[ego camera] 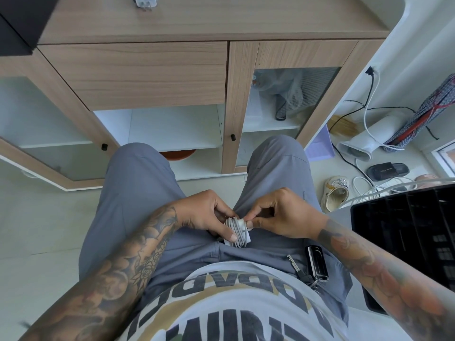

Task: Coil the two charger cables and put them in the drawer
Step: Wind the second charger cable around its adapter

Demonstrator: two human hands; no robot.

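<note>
A grey charger cable (235, 231), already wound into a tight bundle round its white plug block, is being pinched shut by the left hand (209, 215), and its loose end is being nipped by the right hand (280, 217), low over the lap. A second white charger (145, 1) is lying way up on the cabinet top (221, 23). Keys (311, 267) are hanging at the hip.

bright daylight | soft shadows | strong fisheye edge distortion | mostly sharp
</note>
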